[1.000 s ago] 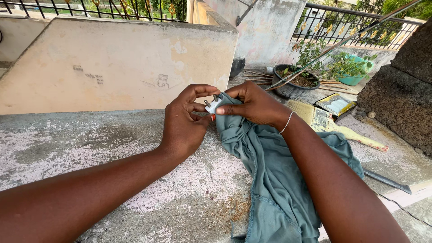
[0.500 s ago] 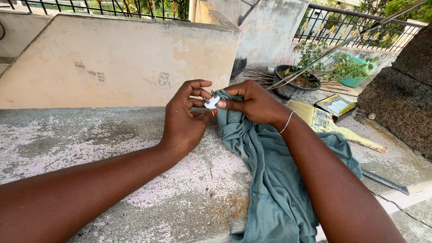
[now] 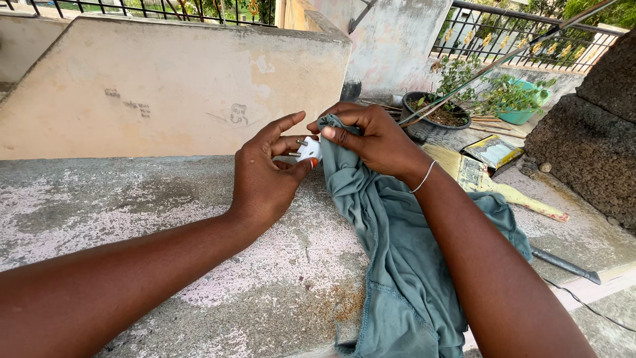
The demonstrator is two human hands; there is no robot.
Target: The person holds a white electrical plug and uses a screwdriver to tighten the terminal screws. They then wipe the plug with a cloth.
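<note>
Left grip (image 3: 268, 174) around white plug (image 3: 308, 150), right grip (image 3: 371, 136) pinching teal cloth (image 3: 391, 238).

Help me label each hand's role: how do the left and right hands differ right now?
The left hand pinches a small white plug, fingers partly spread; the right hand grips a bunched grey-green cloth. The right wrist wears a thin bangle; the left is bare. Both hover over the concrete ledge.
</note>
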